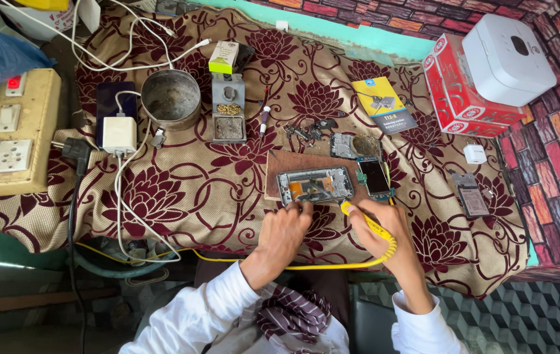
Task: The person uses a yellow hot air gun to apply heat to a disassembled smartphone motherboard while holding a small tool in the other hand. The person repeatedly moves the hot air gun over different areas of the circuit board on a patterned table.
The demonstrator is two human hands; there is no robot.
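Head cam: bright, even daylight, sharp centre, wide-angle bend at edges.

Light is soft and diffuse, looks to come from the upper left; shadows are short and faint. The hands (332, 229) throw only a small soft shadow on the patterned cloth (188, 190). Mild glare on the white box (509, 59) top right and the white charger (120, 134). Metal cup (171, 98) interior reads dull, no hotspot. Bottom-left floor area is dim and muddy. Fisheye curve bends the counter (332, 26) edge and brick wall (555, 144). No motion blur; corners slightly soft.
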